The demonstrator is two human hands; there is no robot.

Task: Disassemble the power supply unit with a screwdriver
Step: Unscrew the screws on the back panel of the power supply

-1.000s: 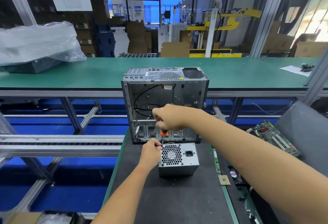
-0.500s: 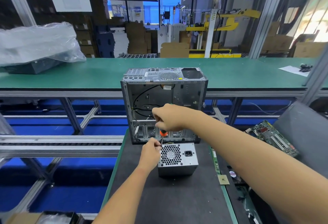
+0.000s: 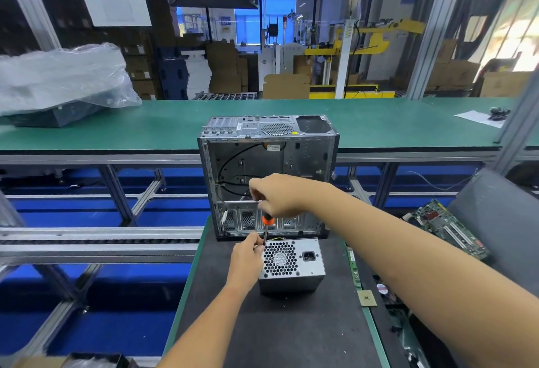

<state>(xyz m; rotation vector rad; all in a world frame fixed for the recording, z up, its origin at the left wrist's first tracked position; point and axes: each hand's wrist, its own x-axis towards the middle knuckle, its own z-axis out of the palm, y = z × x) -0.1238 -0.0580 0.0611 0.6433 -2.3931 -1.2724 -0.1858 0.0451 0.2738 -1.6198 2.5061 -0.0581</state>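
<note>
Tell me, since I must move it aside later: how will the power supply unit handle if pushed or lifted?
The power supply unit is a boxy metal housing resting flat, so it probably slides rather than tips. Likely rigid and heavy for its size. Its smooth sides may be slippery on the dark mat.

One grey metal power supply unit, one open steel computer case, one orange-collared screwdriver, two hands, one green circuit board at right.

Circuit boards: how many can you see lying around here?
2. One green board lies on the grey tray at right; a narrow green board lies on edge right of the mat. More may be hidden below.
</note>
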